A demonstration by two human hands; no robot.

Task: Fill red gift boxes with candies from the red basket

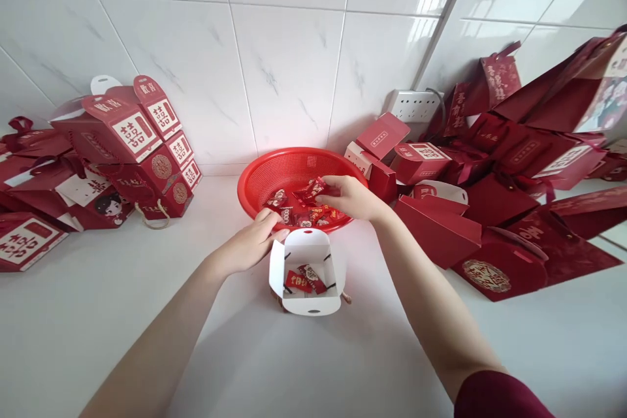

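My right hand [350,196] is over the red plastic basket [252,170], fingers closed on a red-wrapped candy [309,192]. Several other wrapped candies [287,214] lie in the bottom of the basket. At the basket's front left, my left hand [252,238] has its fingers over the rim and its thumb outside, close to the box flap. In front of the basket stands an open gift box [313,307] with a white inside and its flaps spread. Red packets [298,281] lie on the box's floor, and a bit of cord shows at its right side.
Stacked red gift boxes [142,144] stand at the left by the tiled wall, beside more red boxes [34,241]. Many red boxes and bags [509,235] are piled at the right. A white power strip [414,106] rests against the wall behind them. Everything stands on a white counter [235,353].
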